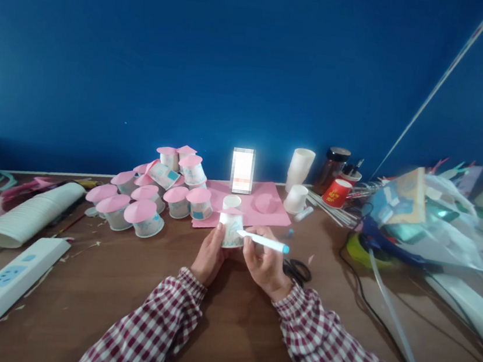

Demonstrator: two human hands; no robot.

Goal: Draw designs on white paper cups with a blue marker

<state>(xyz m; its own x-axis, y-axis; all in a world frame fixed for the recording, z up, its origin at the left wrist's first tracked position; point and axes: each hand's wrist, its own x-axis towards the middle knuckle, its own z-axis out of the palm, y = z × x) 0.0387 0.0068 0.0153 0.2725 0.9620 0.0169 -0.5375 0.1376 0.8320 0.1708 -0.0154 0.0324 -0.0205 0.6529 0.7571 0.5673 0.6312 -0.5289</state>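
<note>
My left hand (210,253) is closed around the lower left side of a white paper cup (228,221), which stands upside down and carries blue drawn marks. In my right hand (264,260) is a white marker (264,241) with a light blue end; its tip touches or nearly touches the cup's side. Behind the held cup lies a pink paper sheet (247,205) with a pink paper cone (267,203) on it. Several finished-looking cups with pink cone tops (144,219) are grouped to the left, one tipped over. Black-handled scissors (298,272) lie by my right wrist, partly hidden.
At left are a stack of paper cups (35,214) on its side and a power strip (3,292). White cups (296,199), a dark jar (333,169) and a red cup (337,193) stand at back right. Plastic bags (433,228) and cables crowd the right.
</note>
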